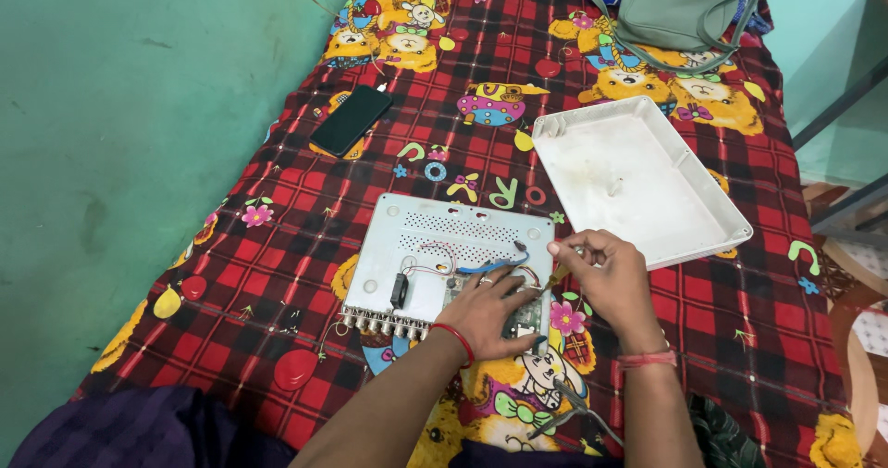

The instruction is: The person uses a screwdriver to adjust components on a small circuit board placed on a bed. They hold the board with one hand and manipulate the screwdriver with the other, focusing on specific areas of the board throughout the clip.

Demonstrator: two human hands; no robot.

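Observation:
An opened white device base (416,246) lies on the red checked bedsheet (277,227), with wires and a small circuit board (527,315) inside and a row of connectors along its near edge. My left hand (486,315) presses flat on the board area, fingers spread. My right hand (606,278) pinches a small yellow-handled screwdriver (560,272), its tip pointing down at the board's right side. The device's white lid (638,177) lies upturned to the right, apart from the base.
A black phone (351,119) rests on the sheet at the upper left. A grey-green bag (680,6) sits at the far end of the bed. A green wall runs along the left; furniture edges stand at the right. A grey tool (564,412) lies near my right forearm.

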